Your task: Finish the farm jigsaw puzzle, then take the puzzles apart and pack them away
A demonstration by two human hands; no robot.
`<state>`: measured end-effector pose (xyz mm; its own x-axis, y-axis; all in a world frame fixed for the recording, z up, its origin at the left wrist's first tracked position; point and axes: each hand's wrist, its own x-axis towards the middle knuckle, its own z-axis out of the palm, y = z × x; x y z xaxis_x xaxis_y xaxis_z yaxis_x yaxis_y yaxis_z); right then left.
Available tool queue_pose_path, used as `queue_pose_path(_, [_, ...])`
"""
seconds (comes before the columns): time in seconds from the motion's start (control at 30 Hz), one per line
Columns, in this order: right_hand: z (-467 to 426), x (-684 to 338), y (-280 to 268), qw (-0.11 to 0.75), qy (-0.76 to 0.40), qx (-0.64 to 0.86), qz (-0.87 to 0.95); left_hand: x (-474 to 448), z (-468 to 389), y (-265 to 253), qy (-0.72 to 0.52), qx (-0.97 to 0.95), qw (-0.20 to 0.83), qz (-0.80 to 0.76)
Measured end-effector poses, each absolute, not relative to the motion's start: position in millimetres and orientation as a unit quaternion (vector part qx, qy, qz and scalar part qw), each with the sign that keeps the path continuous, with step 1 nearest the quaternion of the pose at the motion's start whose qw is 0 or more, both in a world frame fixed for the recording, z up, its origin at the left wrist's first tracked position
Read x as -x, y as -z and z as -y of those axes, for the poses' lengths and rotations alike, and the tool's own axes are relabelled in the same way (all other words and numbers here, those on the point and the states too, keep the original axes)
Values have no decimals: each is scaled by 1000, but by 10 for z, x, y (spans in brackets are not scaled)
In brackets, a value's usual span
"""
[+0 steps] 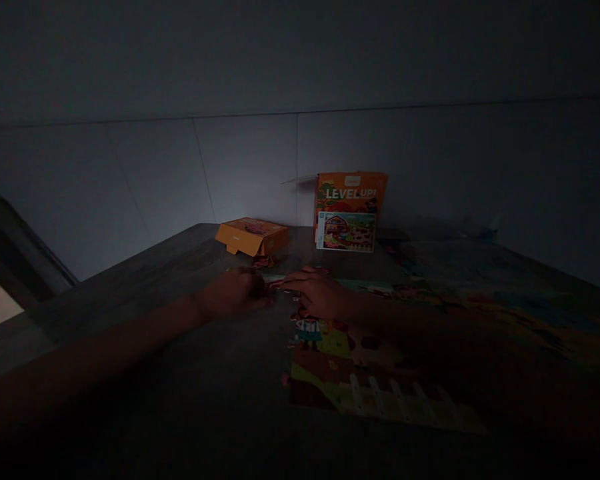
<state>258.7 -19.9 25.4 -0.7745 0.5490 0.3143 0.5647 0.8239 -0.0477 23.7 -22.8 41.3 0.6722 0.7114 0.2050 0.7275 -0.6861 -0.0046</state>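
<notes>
A partly joined jigsaw puzzle [325,370] lies on the table, showing a farm scene with a white fence and a figure in a blue skirt. My left hand [237,293] is beside its upper left edge, fingers curled around a small reddish puzzle piece [273,285]. From the other side my right hand [323,295] rests over the puzzle's upper part, fingers stretched towards that piece and touching or nearly touching it. Dim light hides the exact contact. Some loose puzzle pieces [264,263] lie just beyond my left hand.
An orange box [253,237] with an open flap lies at the back. Right of it, an orange "LEVEL UP!" box [353,187] stands against the wall with a picture card [347,232] before it. A dim colourful printed surface [480,300] covers the table's right side.
</notes>
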Motion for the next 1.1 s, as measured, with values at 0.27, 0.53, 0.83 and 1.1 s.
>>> queue_pose_path(0.27, [170, -2594, -299, 169, -20, 284, 944, -200, 161, -321, 64, 914, 208, 341])
queue_pose_path(0.53, [71, -3261, -1475, 320, 4, 450, 834, -138, 241, -403, 144, 881, 279, 354])
queue_pose_path(0.83, [-39, -4168, -1592, 16, -135, 530, 837, -90, 160, -381, 52, 876, 243, 413])
queue_pose_path(1.1, [-45, -3805, -1210, -175, -270, 667, 672, -75, 91, -302, 69, 893, 156, 417])
